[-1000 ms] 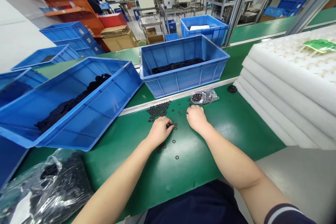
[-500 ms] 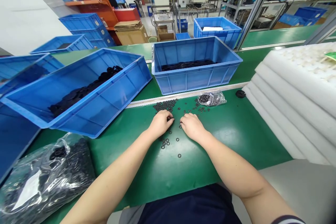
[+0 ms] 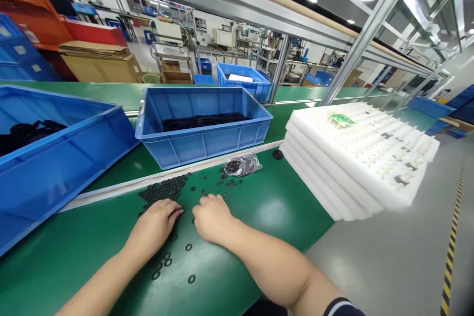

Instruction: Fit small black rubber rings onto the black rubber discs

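Observation:
My left hand (image 3: 159, 222) is closed in a pinch above the green tabletop (image 3: 237, 271), with the dark edge of a small black ring at its thumb and fingertips. Just to the right, my right hand (image 3: 213, 215) is closed too, its fingers curled down; what they hold is hidden. A dense patch of black rings (image 3: 165, 190) lies beyond my left hand. Nearer to me are several loose rings, one black ring (image 3: 191, 279) lying apart. Small dark parts (image 3: 231, 183) are scattered beyond my right hand, beside a clear plastic bag (image 3: 244, 165) of similar pieces.
A blue bin (image 3: 203, 145) of black parts stands behind the metal strip (image 3: 122, 190). Another blue bin (image 3: 74, 168) is at left. White foam trays (image 3: 333, 173) are stacked at right, near a black round part (image 3: 277, 154). A metal post (image 3: 355, 54) rises behind.
My view has swung right and up, so the scene sits further left and the foam stack shows more fully. Both hands stay closed over nearly the same spot on the table.

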Demonstrator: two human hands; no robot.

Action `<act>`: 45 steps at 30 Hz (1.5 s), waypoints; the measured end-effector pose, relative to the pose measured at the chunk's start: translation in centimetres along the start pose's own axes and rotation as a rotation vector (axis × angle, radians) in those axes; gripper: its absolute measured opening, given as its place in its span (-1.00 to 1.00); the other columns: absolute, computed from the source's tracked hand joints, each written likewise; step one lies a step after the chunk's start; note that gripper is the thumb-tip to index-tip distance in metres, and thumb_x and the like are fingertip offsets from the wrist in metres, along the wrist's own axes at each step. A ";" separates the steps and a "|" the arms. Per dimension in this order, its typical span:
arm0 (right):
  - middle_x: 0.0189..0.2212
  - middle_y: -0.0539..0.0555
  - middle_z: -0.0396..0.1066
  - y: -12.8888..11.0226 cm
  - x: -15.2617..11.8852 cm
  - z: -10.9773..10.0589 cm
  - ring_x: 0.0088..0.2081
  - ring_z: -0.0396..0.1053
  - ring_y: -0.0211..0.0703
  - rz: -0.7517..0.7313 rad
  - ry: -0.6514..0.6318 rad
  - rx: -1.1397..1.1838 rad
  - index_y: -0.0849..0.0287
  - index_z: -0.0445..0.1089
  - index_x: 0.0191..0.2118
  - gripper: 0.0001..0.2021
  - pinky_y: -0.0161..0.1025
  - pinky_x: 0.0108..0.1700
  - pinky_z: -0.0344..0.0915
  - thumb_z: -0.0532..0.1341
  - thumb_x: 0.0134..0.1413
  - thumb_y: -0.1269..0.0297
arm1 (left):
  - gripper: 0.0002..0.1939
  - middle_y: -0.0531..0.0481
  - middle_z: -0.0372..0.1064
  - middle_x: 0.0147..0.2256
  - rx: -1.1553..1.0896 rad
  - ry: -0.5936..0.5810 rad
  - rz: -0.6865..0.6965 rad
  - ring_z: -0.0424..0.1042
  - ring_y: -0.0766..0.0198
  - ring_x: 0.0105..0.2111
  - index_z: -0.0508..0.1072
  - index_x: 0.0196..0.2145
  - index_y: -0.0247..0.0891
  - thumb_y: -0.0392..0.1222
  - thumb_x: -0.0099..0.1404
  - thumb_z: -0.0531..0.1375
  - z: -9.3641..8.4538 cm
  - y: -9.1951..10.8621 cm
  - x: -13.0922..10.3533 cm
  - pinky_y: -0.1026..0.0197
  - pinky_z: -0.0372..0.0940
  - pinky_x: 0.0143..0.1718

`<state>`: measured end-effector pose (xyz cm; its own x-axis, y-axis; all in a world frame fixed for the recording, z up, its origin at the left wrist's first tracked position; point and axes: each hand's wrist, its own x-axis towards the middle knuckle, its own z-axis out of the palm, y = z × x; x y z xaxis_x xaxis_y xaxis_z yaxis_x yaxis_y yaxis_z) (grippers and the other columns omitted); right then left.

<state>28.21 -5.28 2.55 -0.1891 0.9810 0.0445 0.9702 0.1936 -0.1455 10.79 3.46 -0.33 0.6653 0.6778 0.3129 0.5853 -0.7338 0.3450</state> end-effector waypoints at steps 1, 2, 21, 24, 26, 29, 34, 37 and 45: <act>-0.29 0.14 0.43 -0.2 -0.1 -0.3 -0.17 0.34 0.00 -0.012 -0.011 -0.006 0.18 0.51 -0.29 -0.82 -0.09 -0.13 0.28 0.16 0.15 0.28 | -0.62 -0.12 0.46 -0.39 0.027 0.012 0.020 0.44 0.06 -0.32 0.52 -0.41 -0.18 -0.04 0.36 -0.02 0.0 0.3 -0.2 0.07 0.35 -0.25; -0.29 0.15 0.43 -0.4 -0.2 -0.5 -0.16 0.33 0.01 -0.025 -0.023 -0.009 0.19 0.52 -0.31 -0.82 -0.07 -0.11 0.28 0.17 0.13 0.29 | -0.60 -0.13 0.45 -0.40 0.059 0.024 0.037 0.43 0.06 -0.33 0.54 -0.40 -0.19 -0.04 0.37 -0.04 -0.1 0.5 -0.4 0.06 0.35 -0.25; 0.29 0.23 0.17 2.9 1.3 1.2 0.32 0.00 0.09 0.180 0.094 0.100 0.19 0.30 0.20 -0.60 0.15 0.27 -0.09 0.01 0.30 0.31 | -0.62 -0.28 0.46 -0.11 0.227 0.013 0.000 0.36 -0.08 -0.11 0.57 -0.14 -0.23 -0.06 0.39 -0.01 -1.1 2.7 -2.1 -0.06 0.30 -0.19; 0.25 0.23 0.22 2.9 1.2 1.6 0.26 0.08 0.09 0.183 0.092 0.072 0.16 0.38 0.13 -0.63 0.09 0.22 -0.03 0.02 0.28 0.34 | -0.68 -0.26 0.45 -0.10 0.194 0.022 -0.015 0.35 -0.08 -0.10 0.55 -0.14 -0.24 -0.10 0.37 0.03 -1.5 2.4 -2.0 -0.06 0.29 -0.16; 0.22 0.25 0.24 2.9 1.1 1.4 0.18 0.14 0.10 0.223 0.095 0.066 0.14 0.43 0.07 -0.65 0.03 0.14 0.06 0.03 0.28 0.35 | -0.71 -0.23 0.45 -0.12 0.158 0.041 -0.043 0.35 -0.05 -0.11 0.54 -0.16 -0.22 -0.13 0.37 0.05 -1.7 2.2 -2.1 -0.04 0.29 -0.14; 0.13 0.27 0.29 3.0 1.2 1.0 0.07 0.18 0.09 0.294 0.092 0.068 0.14 0.45 0.03 -0.67 -0.05 0.02 0.12 0.04 0.26 0.37 | -0.74 -0.17 0.47 -0.21 0.089 0.043 -0.088 0.37 0.02 -0.17 0.52 -0.23 -0.22 -0.14 0.37 0.05 -1.7 2.4 -2.6 -0.01 0.29 -0.11; -0.08 0.23 0.35 3.7 1.3 0.6 -0.04 0.19 0.06 0.339 0.070 0.062 0.13 0.47 -0.01 -0.68 -0.09 -0.07 0.11 0.02 0.27 0.41 | -0.78 -0.12 0.49 -0.27 -0.014 -0.044 -0.096 0.38 0.06 -0.21 0.52 -0.27 -0.21 -0.12 0.36 0.09 -1.2 4.4 -3.4 0.00 0.28 -0.12; -0.11 0.22 0.35 4.1 1.4 0.5 -0.05 0.21 0.04 0.348 0.055 0.072 0.14 0.46 -0.02 -0.68 -0.10 -0.07 0.10 0.01 0.28 0.42 | -0.82 -0.12 0.49 -0.25 -0.021 -0.093 -0.105 0.39 0.03 -0.19 0.53 -0.26 -0.21 -0.11 0.33 0.16 -0.7 5.4 -3.2 -0.01 0.28 -0.12; -0.11 0.22 0.37 4.4 1.5 0.4 -0.05 0.23 0.03 0.375 0.054 0.094 0.19 0.44 -0.09 -0.73 -0.10 -0.07 0.09 0.02 0.28 0.43 | -0.90 -0.12 0.49 -0.29 0.006 -0.109 -0.129 0.39 0.02 -0.21 0.55 -0.29 -0.22 -0.17 0.26 0.25 0.2 5.5 -2.1 0.01 0.28 -0.13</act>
<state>32.17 -2.96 1.55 0.1868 0.9821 0.0222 0.9518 -0.1754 -0.2516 12.73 -1.99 0.75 0.6310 0.7573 0.1682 0.6714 -0.6417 0.3707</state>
